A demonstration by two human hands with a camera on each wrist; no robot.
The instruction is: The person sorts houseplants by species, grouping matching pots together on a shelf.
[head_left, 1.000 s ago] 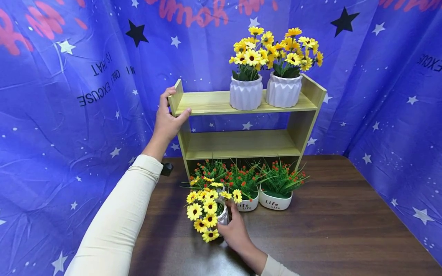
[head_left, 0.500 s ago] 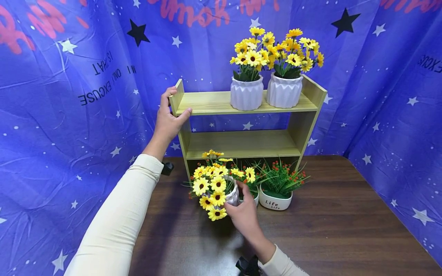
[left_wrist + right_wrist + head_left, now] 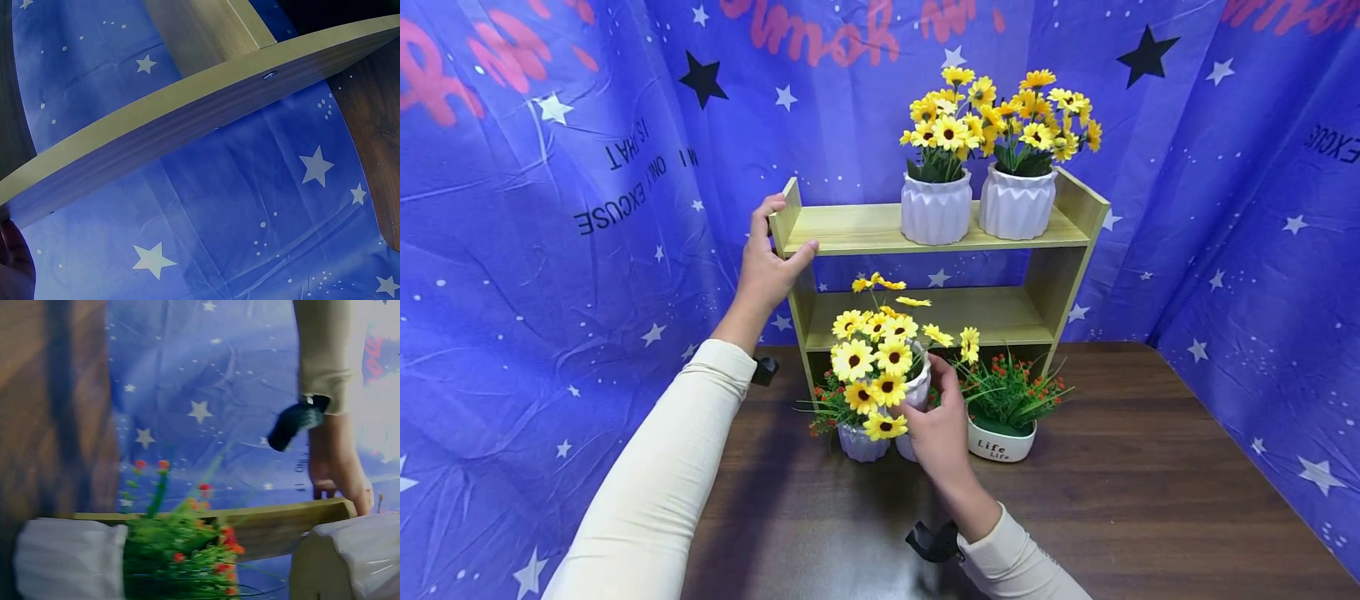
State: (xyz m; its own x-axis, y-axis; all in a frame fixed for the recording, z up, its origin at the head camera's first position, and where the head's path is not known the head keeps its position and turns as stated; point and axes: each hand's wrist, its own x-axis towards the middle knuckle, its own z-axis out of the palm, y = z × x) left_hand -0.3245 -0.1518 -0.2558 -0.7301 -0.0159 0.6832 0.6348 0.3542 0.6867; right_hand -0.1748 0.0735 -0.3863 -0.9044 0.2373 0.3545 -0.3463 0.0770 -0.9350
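My left hand [image 3: 767, 271] grips the upper left side panel of a light wooden shelf rack [image 3: 850, 227]. My right hand [image 3: 942, 429] holds a white pleated flowerpot [image 3: 919, 385] of yellow artificial daisies [image 3: 880, 358], tilted left and raised before the middle shelf. The flowers hide part of that shelf. Two similar potted daisies [image 3: 936, 208] stand upright on the top shelf's right half. In the left wrist view, part of the left hand [image 3: 15, 262] touches the panel edge. The right wrist view, blurred, shows the held pot [image 3: 375, 556] at lower right.
Below stand pots with red-flowered greenery: a pleated one [image 3: 862, 443] at left, a white oval "Life" one [image 3: 1000, 442] at right, and a pale one between, mostly hidden. The brown table [image 3: 1150, 492] extends right. A blue star-patterned curtain [image 3: 625, 83] hangs behind.
My right hand has lifted the daisy pot up and slightly right, from near the table to the middle shelf's level. The left hand stays on the rack's side panel.
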